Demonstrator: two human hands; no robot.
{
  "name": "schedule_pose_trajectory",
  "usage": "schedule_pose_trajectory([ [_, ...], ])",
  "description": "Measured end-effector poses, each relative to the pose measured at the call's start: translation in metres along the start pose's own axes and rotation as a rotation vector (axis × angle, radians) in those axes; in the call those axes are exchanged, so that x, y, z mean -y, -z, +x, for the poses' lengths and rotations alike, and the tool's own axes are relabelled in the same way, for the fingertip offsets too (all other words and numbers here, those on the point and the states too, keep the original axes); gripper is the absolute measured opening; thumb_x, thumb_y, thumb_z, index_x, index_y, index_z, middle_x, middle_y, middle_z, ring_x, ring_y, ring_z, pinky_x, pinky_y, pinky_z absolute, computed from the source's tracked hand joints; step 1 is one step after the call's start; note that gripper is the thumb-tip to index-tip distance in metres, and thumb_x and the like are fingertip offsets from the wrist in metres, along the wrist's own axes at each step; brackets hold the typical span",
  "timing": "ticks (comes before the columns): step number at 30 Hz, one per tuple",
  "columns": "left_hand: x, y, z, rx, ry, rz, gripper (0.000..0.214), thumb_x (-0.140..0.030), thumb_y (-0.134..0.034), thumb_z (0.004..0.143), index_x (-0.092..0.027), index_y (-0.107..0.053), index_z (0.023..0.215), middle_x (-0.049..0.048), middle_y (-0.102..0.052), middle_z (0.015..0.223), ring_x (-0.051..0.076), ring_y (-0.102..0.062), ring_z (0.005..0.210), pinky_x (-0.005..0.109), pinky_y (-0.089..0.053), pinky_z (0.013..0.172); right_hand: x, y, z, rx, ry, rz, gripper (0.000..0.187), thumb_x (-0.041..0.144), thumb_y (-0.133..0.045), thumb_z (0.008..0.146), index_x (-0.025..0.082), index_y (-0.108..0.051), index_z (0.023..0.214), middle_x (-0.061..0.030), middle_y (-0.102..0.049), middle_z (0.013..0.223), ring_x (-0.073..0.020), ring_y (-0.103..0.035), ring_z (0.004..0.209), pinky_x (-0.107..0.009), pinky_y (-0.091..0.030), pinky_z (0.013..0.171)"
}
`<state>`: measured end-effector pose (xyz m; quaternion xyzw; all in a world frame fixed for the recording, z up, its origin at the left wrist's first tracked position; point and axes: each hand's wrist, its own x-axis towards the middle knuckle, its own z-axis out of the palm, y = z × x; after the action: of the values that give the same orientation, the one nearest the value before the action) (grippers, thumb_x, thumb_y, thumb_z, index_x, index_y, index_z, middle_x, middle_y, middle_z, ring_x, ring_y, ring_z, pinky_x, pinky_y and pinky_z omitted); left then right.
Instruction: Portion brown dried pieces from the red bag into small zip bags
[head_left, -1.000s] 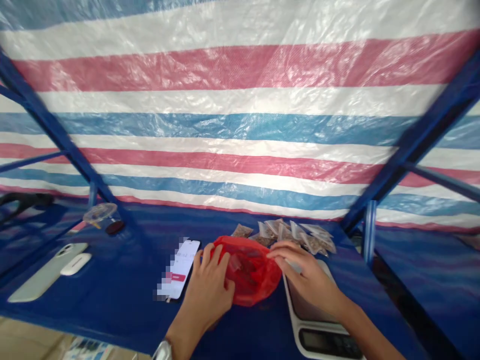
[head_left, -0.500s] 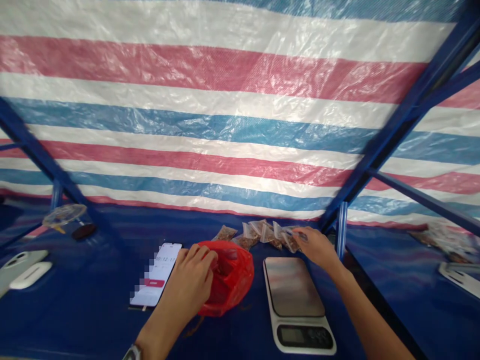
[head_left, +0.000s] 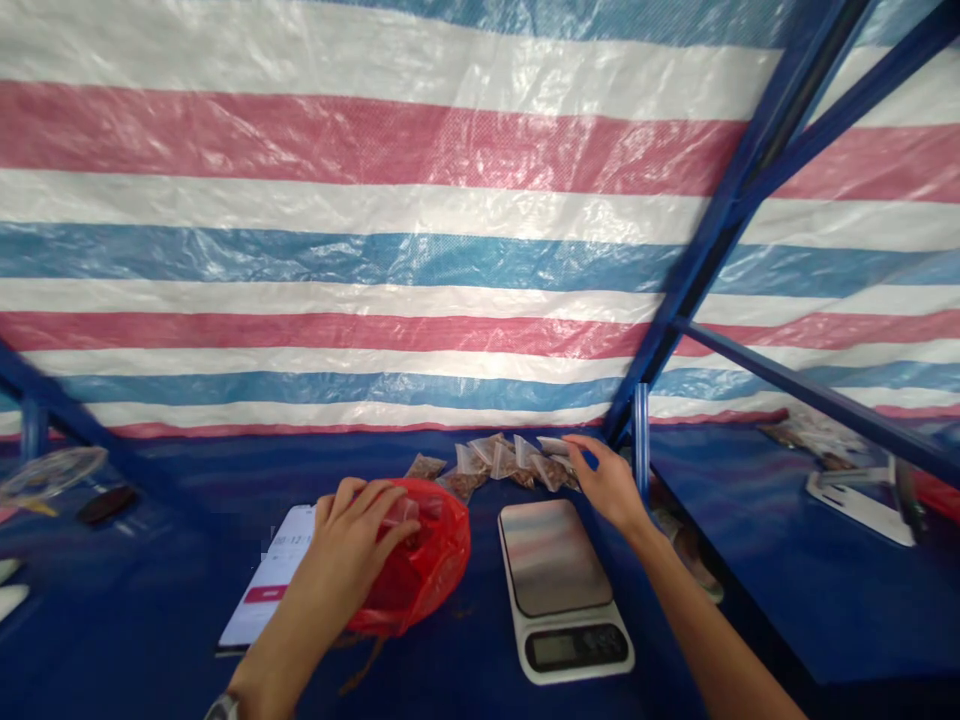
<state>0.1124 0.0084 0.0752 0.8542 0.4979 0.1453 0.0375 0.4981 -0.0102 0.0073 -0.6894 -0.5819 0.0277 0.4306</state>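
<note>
left hand [head_left: 349, 535], fingers spread over the red plastic bag [head_left: 424, 570], grip unclear; right hand [head_left: 609, 488], fingers slightly parted, nothing visibly held, nearer the row of small zip bags [head_left: 499, 462], lying crosswise beyond the digital scale [head_left: 556, 590].

On the phone [head_left: 270, 572], partly covered by the left hand [head_left: 352, 535], a readout begins 00:12:1, its remainder hidden, while the digital scale's display [head_left: 576, 648] is too small to read.
</note>
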Motion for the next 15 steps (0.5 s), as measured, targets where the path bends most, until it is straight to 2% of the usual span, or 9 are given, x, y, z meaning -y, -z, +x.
schedule_pose_trajectory([
  [2,-0.018,0.009,0.008,-0.058,-0.001,-0.115,0.025,-0.036,-0.06,0.098,-0.031,-0.073,0.119,0.0029,-0.072,0.129,0.03,-0.055,0.116,0.046,-0.04,0.096,0.001,0.002,0.0,-0.012,-0.019,0.023,0.037,0.043,-0.05,0.099,0.019,-0.074,0.113,-0.0115,-0.078,0.115,-0.0268,-0.073,0.107,-0.045,-0.054,0.1],
  [4,-0.043,0.008,0.021,-0.068,-0.043,-0.257,0.029,-0.039,-0.057,0.1,-0.033,-0.069,0.126,0.0018,-0.071,0.129,0.027,-0.055,0.116,0.043,-0.039,0.1,0.003,0.002,0.0,-0.016,-0.029,0.054,0.036,0.043,-0.05,0.099,0.019,-0.074,0.113,-0.0116,-0.077,0.117,-0.0271,-0.072,0.108,-0.046,-0.054,0.101],
  [6,-0.069,-0.004,0.037,-0.012,-0.09,-0.362,0.029,-0.04,-0.055,0.101,-0.035,-0.068,0.127,0.0009,-0.073,0.121,0.024,-0.057,0.11,0.04,-0.04,0.098,0.004,0.001,0.0,-0.015,-0.037,0.085,0.036,0.043,-0.05,0.099,0.019,-0.073,0.113,-0.0117,-0.077,0.117,-0.0276,-0.072,0.109,-0.047,-0.053,0.102],
  [8,-0.088,-0.024,0.054,0.053,-0.13,-0.369,0.027,-0.042,-0.054,0.102,-0.033,-0.071,0.12,0.0009,-0.075,0.115,0.025,-0.057,0.108,0.041,-0.038,0.098,0.006,0.001,0.0,-0.019,-0.041,0.108,0.037,0.045,-0.05,0.099,0.019,-0.073,0.112,-0.0119,-0.077,0.116,-0.0279,-0.072,0.108,-0.048,-0.054,0.101],
  [12,-0.096,-0.06,0.077,0.176,-0.131,-0.284,0.027,-0.039,-0.052,0.102,-0.029,-0.076,0.105,0.0025,-0.077,0.111,0.028,-0.054,0.111,0.042,-0.036,0.094,0.011,0.002,-0.001,-0.022,-0.001,0.123,0.037,0.044,-0.05,0.099,0.02,-0.074,0.111,-0.012,-0.078,0.115,-0.0276,-0.073,0.107,-0.047,-0.054,0.101],
  [15,-0.092,-0.066,0.08,0.181,-0.131,-0.236,0.031,-0.04,-0.049,0.102,-0.026,-0.077,0.099,0.0046,-0.076,0.109,0.029,-0.053,0.109,0.043,-0.034,0.094,0.015,0.006,-0.001,-0.018,0.004,0.123,0.036,0.043,-0.05,0.099,0.02,-0.075,0.111,-0.0119,-0.078,0.115,-0.0273,-0.073,0.107,-0.045,-0.055,0.1],
])
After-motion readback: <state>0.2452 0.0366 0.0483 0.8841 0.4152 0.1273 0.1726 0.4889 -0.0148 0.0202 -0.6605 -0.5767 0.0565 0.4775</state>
